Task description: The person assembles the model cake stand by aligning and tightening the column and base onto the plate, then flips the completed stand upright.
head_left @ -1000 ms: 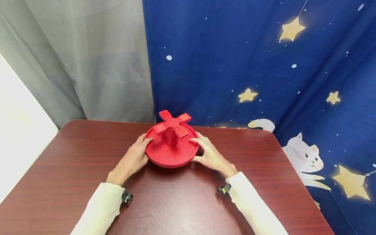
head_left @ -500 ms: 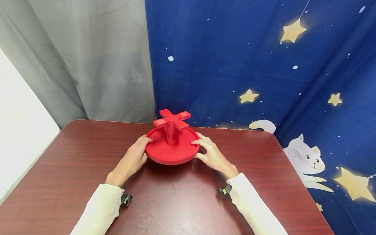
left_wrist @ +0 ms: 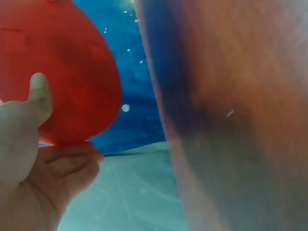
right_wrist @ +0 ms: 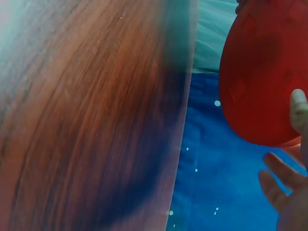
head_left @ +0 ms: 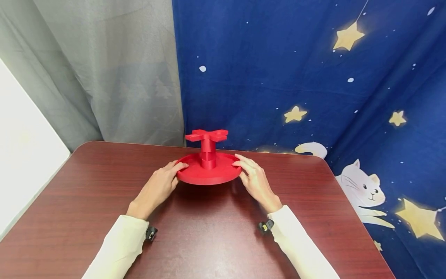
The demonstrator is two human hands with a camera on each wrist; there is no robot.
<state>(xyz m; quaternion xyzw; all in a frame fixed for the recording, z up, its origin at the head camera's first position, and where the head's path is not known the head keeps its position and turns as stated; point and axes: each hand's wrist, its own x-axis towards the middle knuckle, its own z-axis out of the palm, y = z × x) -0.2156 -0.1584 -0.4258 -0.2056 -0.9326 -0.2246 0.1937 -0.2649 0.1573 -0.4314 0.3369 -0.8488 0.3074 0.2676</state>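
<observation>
A red round dish [head_left: 205,180] is held over the table between both hands. From its middle rises a short post [head_left: 208,155] topped by a flat cross-shaped piece [head_left: 207,135], seen nearly edge-on. My left hand [head_left: 157,188] grips the dish's left rim, fingertips over the inside and thumb under. On the right rim my right hand [head_left: 256,182] does the same, its fingers bent over the edge. Both wrist views show the dish's smooth underside [left_wrist: 82,91] from below, a thumb [right_wrist: 298,106] pressed against it in the right wrist view.
The dark reddish-brown wooden table [head_left: 209,240] spreads below, with a shadow under the dish. Behind its back edge hang a grey curtain [head_left: 132,77] and a blue curtain [head_left: 251,77] printed with stars and a white cat. Each wrist carries a small black device [head_left: 151,233].
The dish has tilted: its near rim has risen and the cross-shaped top has tipped away, so its upper face barely shows now. It has shifted slightly right, both hands still holding the rim.
</observation>
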